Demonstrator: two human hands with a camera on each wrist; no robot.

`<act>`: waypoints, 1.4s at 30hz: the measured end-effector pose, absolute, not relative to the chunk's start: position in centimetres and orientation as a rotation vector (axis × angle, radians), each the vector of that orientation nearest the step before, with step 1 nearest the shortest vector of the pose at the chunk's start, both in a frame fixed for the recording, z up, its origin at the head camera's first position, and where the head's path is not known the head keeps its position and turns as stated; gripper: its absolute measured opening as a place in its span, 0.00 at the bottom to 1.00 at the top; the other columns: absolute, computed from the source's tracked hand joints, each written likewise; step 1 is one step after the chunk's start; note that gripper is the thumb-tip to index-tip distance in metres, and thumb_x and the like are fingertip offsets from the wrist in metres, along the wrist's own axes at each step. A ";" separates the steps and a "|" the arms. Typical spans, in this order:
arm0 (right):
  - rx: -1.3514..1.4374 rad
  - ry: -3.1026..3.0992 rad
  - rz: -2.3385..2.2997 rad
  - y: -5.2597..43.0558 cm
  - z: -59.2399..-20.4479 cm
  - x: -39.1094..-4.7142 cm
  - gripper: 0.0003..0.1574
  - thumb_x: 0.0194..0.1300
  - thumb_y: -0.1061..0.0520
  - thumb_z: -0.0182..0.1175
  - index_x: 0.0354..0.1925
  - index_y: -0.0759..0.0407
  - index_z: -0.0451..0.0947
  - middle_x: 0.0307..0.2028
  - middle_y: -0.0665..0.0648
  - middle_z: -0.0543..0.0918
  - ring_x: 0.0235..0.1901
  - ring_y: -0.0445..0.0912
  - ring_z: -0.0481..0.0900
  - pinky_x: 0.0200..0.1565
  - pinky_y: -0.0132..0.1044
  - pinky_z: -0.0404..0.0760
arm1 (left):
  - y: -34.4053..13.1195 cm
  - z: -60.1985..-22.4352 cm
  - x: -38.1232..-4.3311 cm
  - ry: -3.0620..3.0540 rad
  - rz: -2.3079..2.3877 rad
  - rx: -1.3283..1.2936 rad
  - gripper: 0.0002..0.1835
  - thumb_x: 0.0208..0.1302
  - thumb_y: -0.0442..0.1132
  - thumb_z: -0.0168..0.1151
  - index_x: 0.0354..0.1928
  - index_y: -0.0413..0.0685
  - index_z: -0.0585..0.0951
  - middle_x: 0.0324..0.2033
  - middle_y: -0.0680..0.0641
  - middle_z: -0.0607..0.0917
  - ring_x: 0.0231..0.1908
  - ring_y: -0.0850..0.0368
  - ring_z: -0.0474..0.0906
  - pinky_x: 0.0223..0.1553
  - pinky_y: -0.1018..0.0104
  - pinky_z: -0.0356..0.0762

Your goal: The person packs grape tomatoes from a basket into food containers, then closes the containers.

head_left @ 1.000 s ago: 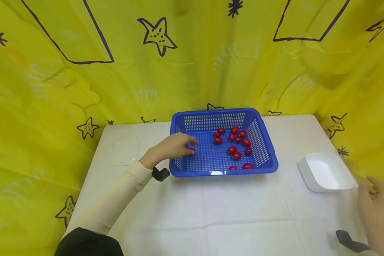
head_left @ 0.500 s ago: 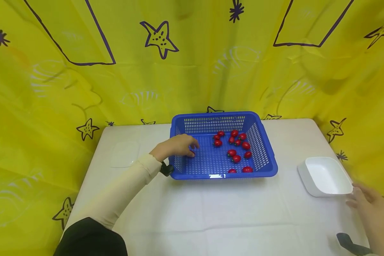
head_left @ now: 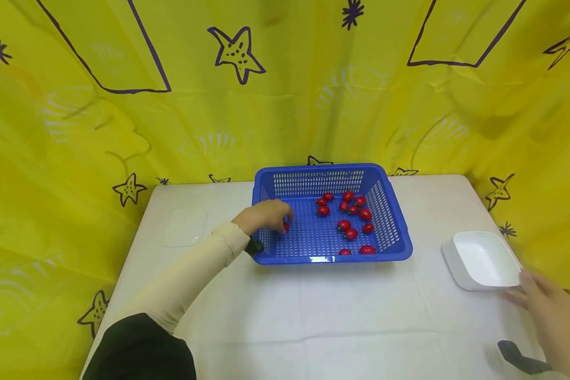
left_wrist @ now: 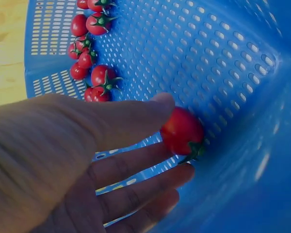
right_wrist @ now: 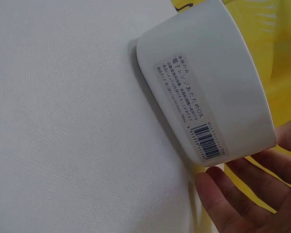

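Note:
In the head view my left hand (head_left: 267, 215) reaches into the left end of a blue plastic basket (head_left: 330, 259). Thumb and fingers pinch a red cherry tomato (left_wrist: 183, 130) with a green calyx, low by the basket's corner in the left wrist view. Several other cherry tomatoes (head_left: 350, 234) lie on the basket floor, mostly toward its right side. My right hand (head_left: 548, 311) grips the near right corner of a white plastic container (right_wrist: 213, 82), thumb at its rim and fingers along its lower side. A printed label is on the container's wall; inside, no contents show.
A clear flat lid (head_left: 186, 227) lies on the white-covered table (head_left: 356, 322), left of the basket. Yellow patterned curtain (head_left: 285, 116) hangs behind the table and along both sides.
My left hand has gone lower over the tomato and closed its fingers on it. My right hand has moved left to the white container and taken hold of its corner.

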State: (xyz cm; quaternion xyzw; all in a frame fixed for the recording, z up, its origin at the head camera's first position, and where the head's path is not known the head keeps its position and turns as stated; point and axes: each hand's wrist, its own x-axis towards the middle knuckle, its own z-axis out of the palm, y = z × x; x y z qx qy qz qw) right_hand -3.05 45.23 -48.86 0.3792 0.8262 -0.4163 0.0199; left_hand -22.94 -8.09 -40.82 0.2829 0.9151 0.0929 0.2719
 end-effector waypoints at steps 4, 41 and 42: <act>1.201 2.522 -1.326 45.2 -48.9 -3.4 0.46 0.80 0.35 0.42 0.82 0.60 0.51 0.81 0.67 0.56 0.56 0.36 0.70 0.76 0.49 0.62 | -7.8 -40.8 -23.0 2.470 0.202 0.737 0.15 0.68 0.34 0.69 0.55 0.43 0.86 0.48 0.44 0.89 0.50 0.48 0.82 0.61 0.54 0.82; 1.231 2.449 -1.353 43.6 -48.8 -2.9 0.44 0.82 0.40 0.39 0.81 0.63 0.49 0.81 0.71 0.51 0.77 0.66 0.54 0.80 0.61 0.53 | -7.6 -40.7 -23.1 2.448 0.227 0.766 0.06 0.63 0.29 0.68 0.40 0.46 0.85 0.38 0.48 0.86 0.41 0.52 0.79 0.47 0.62 0.82; 1.236 2.455 -1.349 43.5 -48.8 -2.9 0.43 0.81 0.40 0.40 0.81 0.63 0.50 0.81 0.71 0.53 0.76 0.65 0.55 0.80 0.60 0.54 | -7.7 -40.5 -23.1 2.449 0.253 0.777 0.07 0.63 0.30 0.69 0.41 0.46 0.85 0.38 0.48 0.86 0.41 0.52 0.79 0.47 0.62 0.82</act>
